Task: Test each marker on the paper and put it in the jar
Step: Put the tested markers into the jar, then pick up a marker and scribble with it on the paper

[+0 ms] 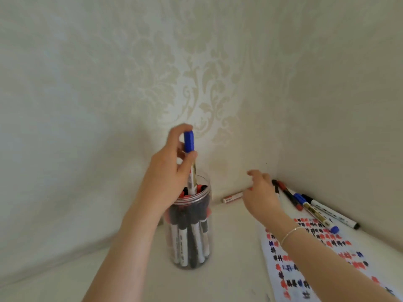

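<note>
Left hand (170,168) pinching a blue-capped marker (190,162), upright, lower end already inside the mouth of the jar (189,225); only a straight drop left, into a crowded jar. Right hand (260,198) with fingers loosely spread, holding nothing, just over the loose markers (314,207) against the right wall. Those lying flat, long axes slanting along the wall, far ends beside the scribbled paper (316,253). One red marker (232,197) nearer the corner. Little room beyond; open counter (235,247) toward the jar.

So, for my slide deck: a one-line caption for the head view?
Left hand lowers a blue marker into the jar; right hand reaches for more.
</note>
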The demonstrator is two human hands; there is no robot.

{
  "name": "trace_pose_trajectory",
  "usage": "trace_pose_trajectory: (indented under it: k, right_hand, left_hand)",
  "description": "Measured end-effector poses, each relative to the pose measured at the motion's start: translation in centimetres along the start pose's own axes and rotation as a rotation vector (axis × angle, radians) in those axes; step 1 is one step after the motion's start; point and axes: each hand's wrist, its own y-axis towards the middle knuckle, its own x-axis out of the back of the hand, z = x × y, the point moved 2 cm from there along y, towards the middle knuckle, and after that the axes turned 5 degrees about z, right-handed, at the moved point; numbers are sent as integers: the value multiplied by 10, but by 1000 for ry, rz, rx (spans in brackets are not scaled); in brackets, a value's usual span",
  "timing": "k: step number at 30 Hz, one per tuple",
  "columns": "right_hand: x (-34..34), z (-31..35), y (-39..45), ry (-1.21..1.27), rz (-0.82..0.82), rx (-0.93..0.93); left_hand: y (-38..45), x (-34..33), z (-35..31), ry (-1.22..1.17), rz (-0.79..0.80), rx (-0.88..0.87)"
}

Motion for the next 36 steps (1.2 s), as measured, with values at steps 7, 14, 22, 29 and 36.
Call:
trace_pose_trajectory:
  k: [7,14,22,29,36]
  right_hand:
    - [-17,-80,19,-625,194,-299]
    - [-28,-84,32,-872,26,-137]
    - [-28,-94,35,-905,-62,-229]
    - [11,-39,16,-350,-337,-34]
    - [53,35,-31,496,-405,146]
  left_hand:
    - [5,-4,10,171,257,107]
    - [10,-10,15,321,308,174]
    - [17,-14,15,497,410,262]
    - [5,-8,-9,547,-110,-13]
    - [-14,-58,-51,281,142,-259]
